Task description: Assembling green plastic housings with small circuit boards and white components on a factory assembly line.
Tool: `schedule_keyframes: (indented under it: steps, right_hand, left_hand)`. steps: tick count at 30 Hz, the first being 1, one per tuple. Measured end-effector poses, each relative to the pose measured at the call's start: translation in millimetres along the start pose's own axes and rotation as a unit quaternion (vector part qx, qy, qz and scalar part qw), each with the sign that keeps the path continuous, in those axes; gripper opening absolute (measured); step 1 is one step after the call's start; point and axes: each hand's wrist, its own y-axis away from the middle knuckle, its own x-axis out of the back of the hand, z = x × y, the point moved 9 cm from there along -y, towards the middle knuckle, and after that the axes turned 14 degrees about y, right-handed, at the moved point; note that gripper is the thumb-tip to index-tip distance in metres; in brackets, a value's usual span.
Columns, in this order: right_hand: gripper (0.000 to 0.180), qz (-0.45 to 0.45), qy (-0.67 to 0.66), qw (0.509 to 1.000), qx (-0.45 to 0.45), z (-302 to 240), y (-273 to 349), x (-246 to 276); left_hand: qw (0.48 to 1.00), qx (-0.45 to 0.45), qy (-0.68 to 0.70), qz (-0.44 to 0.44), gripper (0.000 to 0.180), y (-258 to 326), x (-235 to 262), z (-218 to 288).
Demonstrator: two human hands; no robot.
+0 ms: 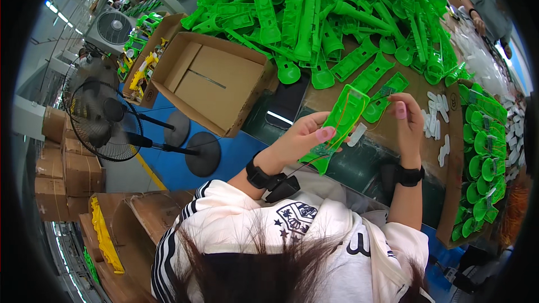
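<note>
My left hand [307, 134] is closed around a long green plastic shell [347, 109], held tilted above the table, thumb on its near part. Inside the shell lie thin orange and red wires, and a small green circuit board [321, 150] shows by my thumb. To the right, my right hand [410, 123] is raised with its fingers bent together at a thin dark wire [380, 99] that runs toward the shell. Behind this wire, another green shell [373, 109] lies on the table. A small white plastic piece [357, 134] shows just beyond my left fingers.
A big heap of green shells [314, 17] covers the far table. An open cardboard box [210, 78] stands at left, near two black fans [106, 118]. White plastic pieces [435, 115] lie at right, beside a box of green parts [477, 163]. Another person [487, 8] stands far right.
</note>
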Motion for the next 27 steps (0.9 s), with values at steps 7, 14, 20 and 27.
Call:
schedule_keyframes:
  steps: [7,14,20,27]
  right_hand:
    - [0.017,-0.116,-0.070,0.990,-0.030,-38.9,8.3,-33.5]
    - [0.013,-0.066,0.200,0.976,0.050,-69.8,8.7,-15.9]
    - [0.012,-0.069,0.248,0.963,0.077,-72.6,7.7,-18.3]
    - [0.009,-0.052,0.270,0.955,0.115,-71.0,8.3,-31.9]
  left_hand:
    - [0.992,0.003,-0.127,0.012,0.055,0.7,-2.7,-14.5]
    - [0.905,0.022,-0.424,0.030,0.068,-3.6,-11.8,-7.2]
    - [0.898,-0.014,-0.427,0.107,0.074,4.8,-20.6,3.5]
    - [0.901,0.027,-0.419,0.108,0.055,8.0,-3.8,-7.9]
